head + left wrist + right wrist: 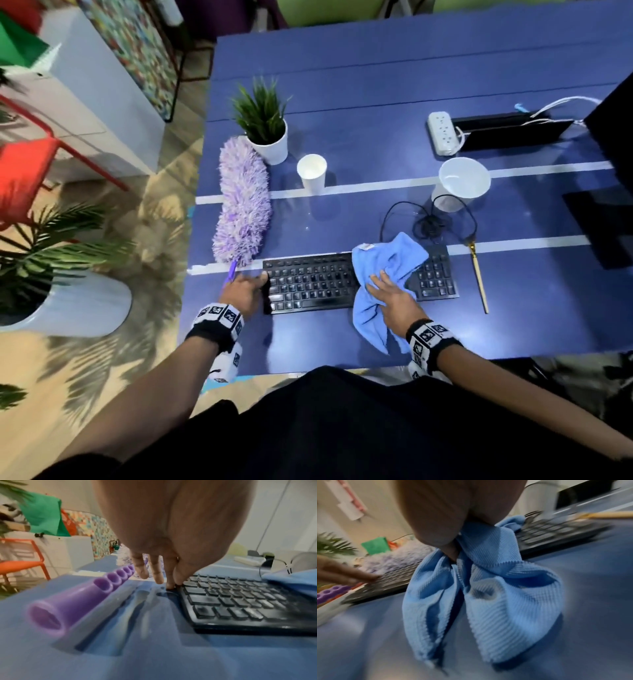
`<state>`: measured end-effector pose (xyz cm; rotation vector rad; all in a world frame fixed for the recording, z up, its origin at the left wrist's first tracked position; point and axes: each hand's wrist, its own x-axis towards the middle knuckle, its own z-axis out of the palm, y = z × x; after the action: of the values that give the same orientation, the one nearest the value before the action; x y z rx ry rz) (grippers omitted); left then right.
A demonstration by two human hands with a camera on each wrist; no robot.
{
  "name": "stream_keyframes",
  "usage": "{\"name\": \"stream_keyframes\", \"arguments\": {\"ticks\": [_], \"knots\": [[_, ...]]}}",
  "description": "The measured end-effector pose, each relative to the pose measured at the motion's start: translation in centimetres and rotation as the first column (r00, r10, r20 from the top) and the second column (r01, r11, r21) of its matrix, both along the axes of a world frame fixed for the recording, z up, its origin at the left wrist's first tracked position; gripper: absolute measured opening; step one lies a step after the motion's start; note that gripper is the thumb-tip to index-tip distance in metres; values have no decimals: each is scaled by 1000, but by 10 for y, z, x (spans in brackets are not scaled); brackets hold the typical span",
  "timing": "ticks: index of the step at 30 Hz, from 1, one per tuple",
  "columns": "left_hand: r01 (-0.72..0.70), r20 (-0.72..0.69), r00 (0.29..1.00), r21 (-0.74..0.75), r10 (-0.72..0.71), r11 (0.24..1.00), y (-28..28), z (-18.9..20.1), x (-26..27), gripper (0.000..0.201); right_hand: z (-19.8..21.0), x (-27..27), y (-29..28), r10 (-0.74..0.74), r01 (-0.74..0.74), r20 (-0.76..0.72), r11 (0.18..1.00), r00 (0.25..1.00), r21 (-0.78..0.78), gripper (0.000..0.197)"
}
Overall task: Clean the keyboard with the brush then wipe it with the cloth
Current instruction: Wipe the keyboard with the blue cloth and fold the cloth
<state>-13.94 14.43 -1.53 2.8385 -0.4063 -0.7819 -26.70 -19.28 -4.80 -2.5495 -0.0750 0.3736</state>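
A black keyboard [308, 284] [231, 601] lies near the front edge of the blue table [376, 85]. My left hand [255, 286] [164, 580] rests straight fingers against the keyboard's left end. A light blue cloth [388, 258] [496, 588] is bunched over the keyboard's right part and hangs over its front edge. My right hand [388, 296] [445, 513] presses down on the cloth and grips the gathered folds under the palm. A thin wooden-handled brush [479, 277] lies on the table to the right of the keyboard, untouched.
A fluffy purple duster [243, 202] lies left of the keyboard, its handle [73, 601] beside my left hand. Behind stand a potted plant [265, 126], a paper cup [311, 174], a white bowl [460, 181], a coiled black cable [428, 222] and a power strip [442, 132].
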Motion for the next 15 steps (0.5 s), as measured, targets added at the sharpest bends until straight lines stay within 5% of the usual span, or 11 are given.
{"name": "stream_keyframes", "arguments": {"ticks": [3, 12, 15], "knots": [[36, 10, 999, -10, -36, 999, 0, -3, 4, 69, 2, 22, 51, 99, -98, -12, 995, 995, 22, 63], [280, -9, 959, 196, -284, 940, 5, 6, 31, 31, 8, 80, 197, 277, -279, 33, 956, 960, 96, 49], [316, 0, 944, 282, -329, 906, 2, 8, 38, 27, 9, 74, 210, 297, -297, -11, 955, 955, 5, 46]]}}
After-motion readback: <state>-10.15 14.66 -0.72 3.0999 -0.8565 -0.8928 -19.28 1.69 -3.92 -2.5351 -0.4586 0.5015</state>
